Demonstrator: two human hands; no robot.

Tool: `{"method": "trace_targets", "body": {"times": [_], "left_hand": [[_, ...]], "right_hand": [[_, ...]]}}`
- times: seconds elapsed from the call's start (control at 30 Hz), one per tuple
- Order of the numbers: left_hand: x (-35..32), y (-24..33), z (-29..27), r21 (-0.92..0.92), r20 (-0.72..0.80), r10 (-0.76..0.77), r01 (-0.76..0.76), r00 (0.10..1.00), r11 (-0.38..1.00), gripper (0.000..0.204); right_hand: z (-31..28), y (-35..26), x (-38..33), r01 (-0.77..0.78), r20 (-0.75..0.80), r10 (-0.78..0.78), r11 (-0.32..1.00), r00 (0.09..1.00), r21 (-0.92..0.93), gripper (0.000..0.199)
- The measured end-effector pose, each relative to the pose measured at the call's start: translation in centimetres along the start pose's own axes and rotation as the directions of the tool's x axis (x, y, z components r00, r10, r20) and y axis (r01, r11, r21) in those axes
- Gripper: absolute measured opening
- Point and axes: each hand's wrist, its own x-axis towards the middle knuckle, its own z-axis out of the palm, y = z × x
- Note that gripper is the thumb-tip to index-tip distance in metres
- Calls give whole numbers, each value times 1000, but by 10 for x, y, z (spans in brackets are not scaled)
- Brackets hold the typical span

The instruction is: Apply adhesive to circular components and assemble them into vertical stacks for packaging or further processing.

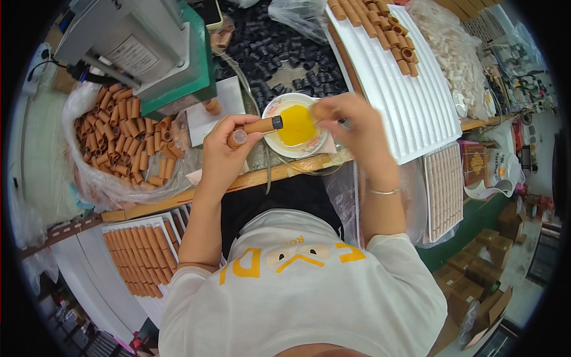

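Note:
My left hand [225, 147] is closed around brown cardboard tubes. One tube [259, 126] points right, with a black ring [277, 122] at its end, beside the bowl's left rim. Lower in the same hand, a second tube [237, 138] shows its open end. A white bowl [272, 141] with a floral rim holds yellow liquid [296, 126]. Over the bowl's right side, my right hand [352, 119] has its fingers pinched together. Motion blurs those fingertips, and a brownish shape between them cannot be made out.
A green-based press [178, 89] stands at the left, behind a plastic-lined heap of brown tubes [125, 134]. Black rings [279, 59] lie scattered behind the bowl. At the right, a white ridged tray [392, 101] carries tubes. The wooden table edge [297, 166] runs close to me.

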Motion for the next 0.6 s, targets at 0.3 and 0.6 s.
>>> {"method": "trace_targets", "body": {"times": [0.3,0.6], "left_hand": [[-11,-7,-26,72,32,-56,54,998,996,24],[24,-57,-47,540,-288,244,-53,926,840,31]], "right_hand": [[69,-8,13,296,280,-265,952,923,-74,39],[122,1,47,-28,217,29,1000,976,-7,29]]}}
